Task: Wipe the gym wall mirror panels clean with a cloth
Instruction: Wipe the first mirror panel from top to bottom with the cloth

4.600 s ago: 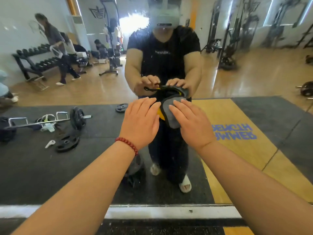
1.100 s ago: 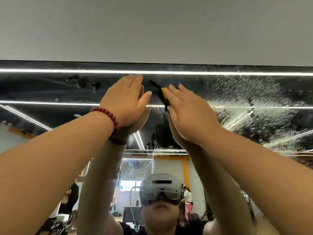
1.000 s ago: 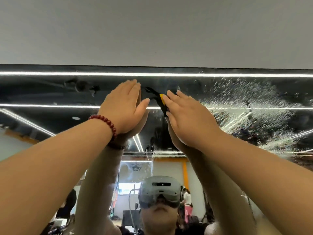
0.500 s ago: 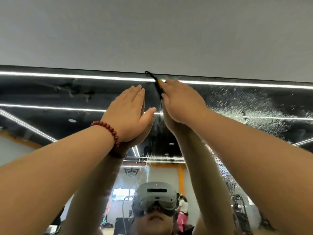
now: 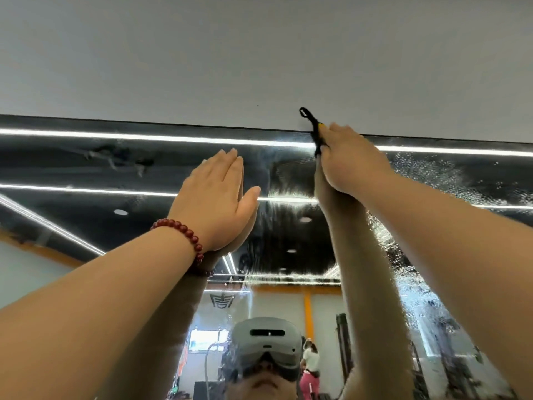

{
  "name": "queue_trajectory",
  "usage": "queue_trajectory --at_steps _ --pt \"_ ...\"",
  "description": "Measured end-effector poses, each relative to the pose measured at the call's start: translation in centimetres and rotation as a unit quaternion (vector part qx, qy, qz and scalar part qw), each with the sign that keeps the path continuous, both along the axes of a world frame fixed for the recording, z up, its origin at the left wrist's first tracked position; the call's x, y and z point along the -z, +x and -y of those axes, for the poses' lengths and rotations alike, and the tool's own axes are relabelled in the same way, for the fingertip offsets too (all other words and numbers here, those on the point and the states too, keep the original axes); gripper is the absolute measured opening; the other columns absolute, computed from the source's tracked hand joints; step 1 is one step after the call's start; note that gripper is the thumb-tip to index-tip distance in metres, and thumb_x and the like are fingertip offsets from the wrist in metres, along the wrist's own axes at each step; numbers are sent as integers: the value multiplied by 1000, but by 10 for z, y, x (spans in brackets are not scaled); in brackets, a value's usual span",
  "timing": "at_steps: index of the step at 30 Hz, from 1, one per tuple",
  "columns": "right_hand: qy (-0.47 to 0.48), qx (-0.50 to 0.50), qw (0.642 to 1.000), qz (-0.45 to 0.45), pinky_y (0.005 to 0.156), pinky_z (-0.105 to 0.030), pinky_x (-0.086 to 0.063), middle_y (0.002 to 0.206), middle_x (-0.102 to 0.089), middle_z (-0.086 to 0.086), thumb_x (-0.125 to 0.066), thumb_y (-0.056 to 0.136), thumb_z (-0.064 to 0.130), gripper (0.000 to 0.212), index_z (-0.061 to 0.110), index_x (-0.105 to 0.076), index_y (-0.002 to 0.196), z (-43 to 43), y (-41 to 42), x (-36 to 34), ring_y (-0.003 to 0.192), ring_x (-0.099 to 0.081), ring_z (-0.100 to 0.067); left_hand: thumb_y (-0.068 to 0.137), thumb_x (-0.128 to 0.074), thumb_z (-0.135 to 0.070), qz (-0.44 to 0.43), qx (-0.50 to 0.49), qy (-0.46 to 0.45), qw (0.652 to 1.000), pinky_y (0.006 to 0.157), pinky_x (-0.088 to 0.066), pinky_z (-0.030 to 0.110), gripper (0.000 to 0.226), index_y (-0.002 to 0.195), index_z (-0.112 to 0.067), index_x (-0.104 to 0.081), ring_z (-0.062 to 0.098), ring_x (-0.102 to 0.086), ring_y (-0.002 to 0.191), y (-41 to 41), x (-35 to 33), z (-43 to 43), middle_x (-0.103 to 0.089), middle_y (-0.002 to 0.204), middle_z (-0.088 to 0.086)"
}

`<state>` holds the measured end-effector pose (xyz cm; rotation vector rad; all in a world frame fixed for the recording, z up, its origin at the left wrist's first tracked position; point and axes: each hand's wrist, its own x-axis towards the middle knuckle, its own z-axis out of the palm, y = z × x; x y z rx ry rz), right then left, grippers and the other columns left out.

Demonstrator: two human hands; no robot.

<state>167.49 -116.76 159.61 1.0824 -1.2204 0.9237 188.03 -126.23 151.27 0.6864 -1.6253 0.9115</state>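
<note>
Since half a second ago, the right hand has slid up and to the right, reaching the top edge of the mirror, and the two hands are now well apart. It presses the cloth flat against the glass there, fingers fairly straight over it; only a dark strip, a small loop and a speck of yellow poke out at the hand's left side, the loop lying over the grey wall above the mirror. The left hand rests open and flat on the glass, lower and to the left, fingers together and thumb spread, with a red bead bracelet on its wrist. Wet droplets speckle the glass to the right of the right arm. Between the hands the glass shows streaks.
</note>
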Motion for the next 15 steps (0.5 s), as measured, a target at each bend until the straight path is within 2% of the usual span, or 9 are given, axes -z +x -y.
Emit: queue_trajectory --at_steps 2,4,7,8,9,11,13,15 --pt "10 -4 1000 -15 100 -45 -41 129 -52 -9 -39 100 15 37 12 -47 136 7 22 2 121 -45 -31 86 -3 -56 -3 -6 0 1000 119 3 29 84 157 -12 -10 17 -3 152 -1 0 -2 -6 166 3" --pt "51 -16 996 -75 109 -44 -37 142 -47 -7 -40 102 20 43 15 -41 145 22 57 10 131 -41 -28 87 -5 -56 -8 1 -3 1000 120 1 30 84 157 -12 -12 18 -6 152 -3 1 -3 -9 165 4" --pt "91 -9 986 -140 121 -41 -19 161 -27 -3 -33 107 27 49 18 -26 155 31 80 25 149 -20 -24 89 -9 -54 -7 6 -8 1000 120 -2 32 80 156 -11 -16 19 -10 151 -2 2 -4 -14 165 6" --pt "93 -16 986 -134 120 -41 -18 161 -27 -3 -32 107 26 49 19 -26 155 25 69 24 149 -20 -25 93 -10 -52 1 4 -7 1000 120 -2 32 76 157 -11 -16 19 -9 151 -1 2 -4 -13 165 6" --pt "86 -27 989 -119 116 -42 -25 156 -35 -5 -34 106 24 46 20 -31 153 18 53 20 145 -29 -28 98 -13 -50 7 4 -3 1000 120 -1 31 70 157 -11 -15 18 -8 152 0 2 -3 -11 165 5" --pt "46 -38 997 -57 102 -43 -38 136 -50 -8 -38 103 18 41 19 -43 143 -2 11 13 127 -46 -33 105 -20 -43 18 8 7 1000 120 1 29 61 157 -13 -11 17 -4 152 3 3 -2 -6 166 2" --pt "14 -33 999 15 97 -41 -38 129 -52 -11 -38 103 16 37 14 -45 139 -18 -21 13 121 -48 -33 103 -15 -44 22 7 6 1000 119 3 28 63 158 -14 -10 16 -2 152 4 4 -2 -4 166 1" --pt "2 -13 1000 23 97 -41 -37 130 -51 -11 -37 104 18 36 10 -46 138 -17 -19 17 121 -47 -32 93 -7 -47 25 4 3 1000 117 6 25 73 158 -14 -10 16 -1 152 3 7 -2 -4 166 1"
